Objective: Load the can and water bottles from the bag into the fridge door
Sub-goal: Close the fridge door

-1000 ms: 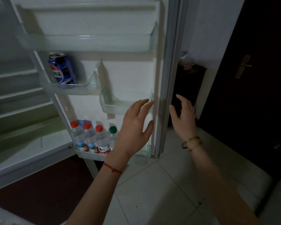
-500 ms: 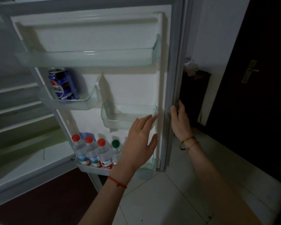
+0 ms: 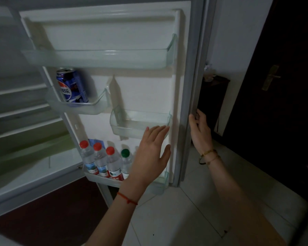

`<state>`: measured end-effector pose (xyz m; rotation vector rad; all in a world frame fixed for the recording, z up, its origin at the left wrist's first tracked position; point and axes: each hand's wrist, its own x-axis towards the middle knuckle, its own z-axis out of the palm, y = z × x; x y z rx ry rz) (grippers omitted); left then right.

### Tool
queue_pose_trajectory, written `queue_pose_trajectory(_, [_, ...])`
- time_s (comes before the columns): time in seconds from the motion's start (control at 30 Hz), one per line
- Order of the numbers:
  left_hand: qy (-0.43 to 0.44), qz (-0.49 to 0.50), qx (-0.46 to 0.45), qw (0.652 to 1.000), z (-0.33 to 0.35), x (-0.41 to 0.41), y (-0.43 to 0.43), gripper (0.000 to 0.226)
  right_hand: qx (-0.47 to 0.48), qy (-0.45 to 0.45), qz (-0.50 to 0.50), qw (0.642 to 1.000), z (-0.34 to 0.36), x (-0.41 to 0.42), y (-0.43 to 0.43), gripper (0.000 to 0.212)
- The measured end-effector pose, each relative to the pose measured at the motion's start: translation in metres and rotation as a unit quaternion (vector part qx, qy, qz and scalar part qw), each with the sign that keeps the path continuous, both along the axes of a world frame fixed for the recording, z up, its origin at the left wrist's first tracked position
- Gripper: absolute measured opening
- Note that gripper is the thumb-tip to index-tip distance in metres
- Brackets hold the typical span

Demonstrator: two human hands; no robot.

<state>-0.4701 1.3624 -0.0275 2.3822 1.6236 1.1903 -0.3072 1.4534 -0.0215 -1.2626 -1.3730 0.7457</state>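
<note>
The fridge door stands open. A blue Pepsi can sits upright in the small left door bin. Several water bottles, three red-capped and one green-capped, stand in the bottom door rack. My left hand hovers flat and empty in front of the door, its fingertips by the small right bin. My right hand rests on the door's outer edge, fingers wrapped behind it. No bag is in view.
The long top door bin holds nothing. Fridge shelves lie to the left. A dark cabinet and a dark room door with a brass handle stand right. White floor tiles are below.
My right hand moved from free air onto the fridge door's edge. My left hand edged closer to the door. My view shifted upward, showing more of the door's top.
</note>
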Motion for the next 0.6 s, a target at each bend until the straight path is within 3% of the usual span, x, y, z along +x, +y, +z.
queue_pose_trajectory(0.4, [-0.071,0.031,0.072,0.994,0.008,-0.014,-0.066,0.041,0.019,0.036,-0.053,0.998,-0.009,-0.013,-0.078,0.046])
queue_pose_trajectory(0.6, [-0.07,0.016,0.086,0.994,0.015,-0.027,-0.109,0.039,0.062,0.005,-0.093,0.994,-0.011,-0.03,-0.128,0.029])
